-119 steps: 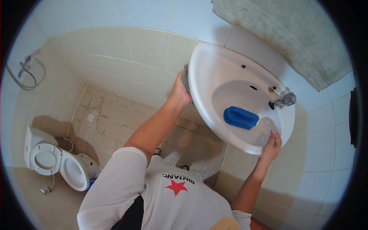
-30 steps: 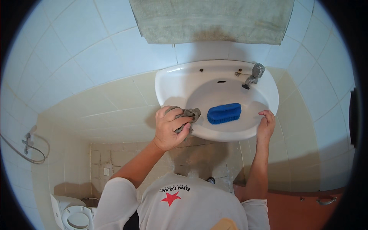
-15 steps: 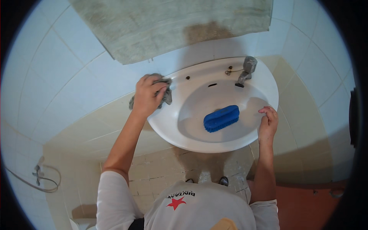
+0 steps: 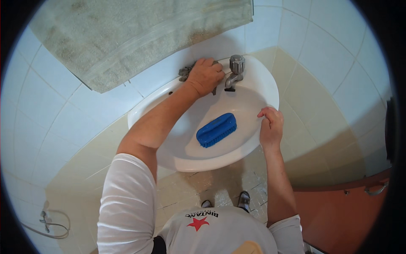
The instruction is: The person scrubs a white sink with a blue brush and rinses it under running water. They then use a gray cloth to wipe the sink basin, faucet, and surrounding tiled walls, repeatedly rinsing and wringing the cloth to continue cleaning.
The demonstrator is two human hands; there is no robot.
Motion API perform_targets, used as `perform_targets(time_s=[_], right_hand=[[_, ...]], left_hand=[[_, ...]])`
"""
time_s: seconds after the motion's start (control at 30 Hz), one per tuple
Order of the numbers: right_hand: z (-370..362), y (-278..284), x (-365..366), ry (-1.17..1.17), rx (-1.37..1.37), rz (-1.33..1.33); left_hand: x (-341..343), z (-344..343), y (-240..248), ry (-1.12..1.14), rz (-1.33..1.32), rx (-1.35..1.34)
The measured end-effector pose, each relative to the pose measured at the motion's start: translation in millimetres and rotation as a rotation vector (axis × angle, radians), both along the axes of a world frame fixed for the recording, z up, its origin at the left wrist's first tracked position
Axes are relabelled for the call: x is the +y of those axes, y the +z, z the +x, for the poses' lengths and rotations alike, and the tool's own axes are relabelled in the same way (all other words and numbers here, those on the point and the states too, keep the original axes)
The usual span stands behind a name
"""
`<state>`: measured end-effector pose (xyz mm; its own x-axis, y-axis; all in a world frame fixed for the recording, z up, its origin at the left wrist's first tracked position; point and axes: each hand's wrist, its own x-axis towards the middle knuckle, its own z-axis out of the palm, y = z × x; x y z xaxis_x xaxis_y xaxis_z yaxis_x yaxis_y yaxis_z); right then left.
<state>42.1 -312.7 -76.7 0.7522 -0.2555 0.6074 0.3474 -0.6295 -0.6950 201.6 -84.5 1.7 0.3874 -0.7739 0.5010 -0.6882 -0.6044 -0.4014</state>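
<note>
Cloth [image 4: 185, 73] (crumpled) touches the basin [image 4: 203, 165] — glossy, rounded.

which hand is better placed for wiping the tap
Probably the left hand: it has the grey cloth at the back of the sink, beside the tap; the right hand, farther off, seems empty.

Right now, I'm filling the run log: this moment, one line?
left hand: on cloth, back of sink, near tap | right hand: at sink's right rim | brush: inside sink
</note>
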Motion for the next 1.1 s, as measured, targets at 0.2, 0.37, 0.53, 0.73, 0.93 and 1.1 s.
perform_targets(time_s=[0.2,0.37,0.53,0.73,0.93,1.1], right_hand=[[0,-2,-2,-0.021,-0.005,-0.042],[4,-4,-8,-0.018,0.109,-0.088],[7,-5,-6,-0.049,0.171,-0.103],[5,-7,-6,-0.093,0.188,-0.057],[2,-14,8,-0.199,0.164,0.005],[-20,-22,35,-0.242,0.085,0.113]], left_hand=[[44,-53,10,0.317,0.107,0.058],[95,-100,14,0.486,0.074,0.063],[132,-146,19,0.770,-0.114,0.218],[165,-211,9,0.890,-0.405,0.265],[91,-277,-6,0.840,-0.479,0.228],[25,-303,-5,0.687,-0.478,0.271]])
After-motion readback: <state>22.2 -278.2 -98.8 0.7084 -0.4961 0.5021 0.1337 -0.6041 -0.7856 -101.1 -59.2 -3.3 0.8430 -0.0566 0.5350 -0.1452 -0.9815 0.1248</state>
